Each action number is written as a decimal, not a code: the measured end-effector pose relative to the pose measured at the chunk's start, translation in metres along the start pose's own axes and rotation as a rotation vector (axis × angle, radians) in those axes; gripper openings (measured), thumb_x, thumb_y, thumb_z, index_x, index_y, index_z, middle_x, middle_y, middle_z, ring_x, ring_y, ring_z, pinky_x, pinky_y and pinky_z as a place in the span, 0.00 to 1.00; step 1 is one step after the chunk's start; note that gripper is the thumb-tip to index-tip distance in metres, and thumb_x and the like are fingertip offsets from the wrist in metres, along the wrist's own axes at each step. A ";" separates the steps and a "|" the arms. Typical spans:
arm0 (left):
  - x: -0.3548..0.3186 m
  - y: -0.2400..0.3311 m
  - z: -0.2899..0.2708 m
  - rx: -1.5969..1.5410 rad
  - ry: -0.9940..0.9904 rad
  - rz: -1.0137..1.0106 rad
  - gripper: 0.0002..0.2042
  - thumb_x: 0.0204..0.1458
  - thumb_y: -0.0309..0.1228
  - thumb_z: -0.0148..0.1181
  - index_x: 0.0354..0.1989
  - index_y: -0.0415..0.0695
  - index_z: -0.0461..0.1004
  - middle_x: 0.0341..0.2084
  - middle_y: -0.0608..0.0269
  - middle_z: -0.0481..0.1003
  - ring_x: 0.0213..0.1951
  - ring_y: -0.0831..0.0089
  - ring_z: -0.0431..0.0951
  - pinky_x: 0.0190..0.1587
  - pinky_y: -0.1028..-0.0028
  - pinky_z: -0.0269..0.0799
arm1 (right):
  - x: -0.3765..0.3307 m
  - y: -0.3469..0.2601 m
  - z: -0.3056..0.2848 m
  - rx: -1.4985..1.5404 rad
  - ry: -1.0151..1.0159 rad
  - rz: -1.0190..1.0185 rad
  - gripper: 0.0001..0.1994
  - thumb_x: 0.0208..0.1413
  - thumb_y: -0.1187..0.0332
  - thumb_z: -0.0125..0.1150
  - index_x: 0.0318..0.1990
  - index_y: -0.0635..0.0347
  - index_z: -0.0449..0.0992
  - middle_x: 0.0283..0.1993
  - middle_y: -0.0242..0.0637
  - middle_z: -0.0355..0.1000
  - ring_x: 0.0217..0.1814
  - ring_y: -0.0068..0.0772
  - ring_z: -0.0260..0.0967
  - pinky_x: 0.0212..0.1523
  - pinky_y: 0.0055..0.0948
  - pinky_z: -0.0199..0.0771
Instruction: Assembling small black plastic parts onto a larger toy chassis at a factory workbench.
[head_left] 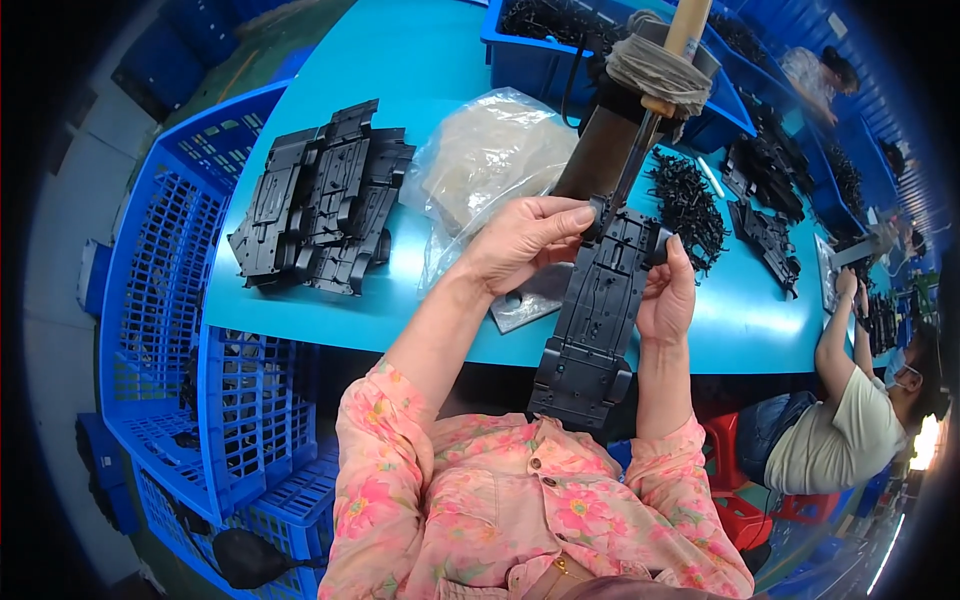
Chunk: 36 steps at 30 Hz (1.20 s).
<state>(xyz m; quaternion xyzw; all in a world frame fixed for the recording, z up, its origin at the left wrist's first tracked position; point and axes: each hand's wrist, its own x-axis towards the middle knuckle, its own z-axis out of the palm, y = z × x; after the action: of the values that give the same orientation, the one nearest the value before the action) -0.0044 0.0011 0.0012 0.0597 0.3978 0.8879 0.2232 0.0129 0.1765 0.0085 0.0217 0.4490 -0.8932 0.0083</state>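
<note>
My left hand [535,244] and my right hand [668,297] grip a long black plastic chassis [600,300] between them, one on each side of its far end. The left thumb presses on its upper left corner, and the right fingers wrap its right edge. Its near end hangs past the table edge, close to my shirt. Just beyond the chassis stands a hand press [625,125] with a wooden handle [686,28] wrapped in grey cloth. The chassis's far end lies at the press's lower part; whether they touch, I cannot tell. A metal plate [533,300] lies beneath my left hand.
Several similar black chassis [325,200] are stacked at the left. A clear plastic bag [500,150] lies beside them. Small black parts [688,205] are heaped right of the press. Blue crates [250,420] stand at left. A co-worker [840,430] sits at right.
</note>
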 end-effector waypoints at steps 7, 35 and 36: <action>0.000 0.001 0.001 -0.011 -0.023 -0.009 0.13 0.46 0.33 0.56 0.38 0.38 0.71 0.29 0.67 0.73 0.29 0.82 0.71 0.31 0.82 0.67 | 0.007 0.005 -0.023 0.045 -0.087 0.039 0.08 0.50 0.62 0.52 0.27 0.55 0.70 0.22 0.22 0.69 0.16 0.04 0.58 0.15 0.03 0.57; 0.001 0.001 -0.001 -0.029 -0.025 0.010 0.13 0.46 0.30 0.56 0.38 0.37 0.70 0.30 0.65 0.73 0.29 0.82 0.71 0.32 0.83 0.68 | 0.006 0.006 -0.027 0.012 -0.132 0.004 0.09 0.49 0.62 0.54 0.30 0.58 0.69 0.24 0.25 0.69 0.15 0.04 0.53 0.10 0.02 0.44; 0.001 0.000 -0.001 -0.029 -0.026 0.010 0.13 0.46 0.30 0.56 0.38 0.37 0.70 0.30 0.65 0.73 0.29 0.82 0.71 0.32 0.83 0.68 | 0.005 0.006 -0.028 0.007 -0.133 0.003 0.09 0.49 0.62 0.54 0.30 0.58 0.69 0.24 0.25 0.69 0.15 0.04 0.53 0.10 0.01 0.44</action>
<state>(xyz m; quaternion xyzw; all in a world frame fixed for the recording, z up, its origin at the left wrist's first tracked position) -0.0056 0.0008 0.0010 0.0701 0.3816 0.8938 0.2248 0.0087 0.1952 -0.0129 -0.0367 0.4444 -0.8942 0.0395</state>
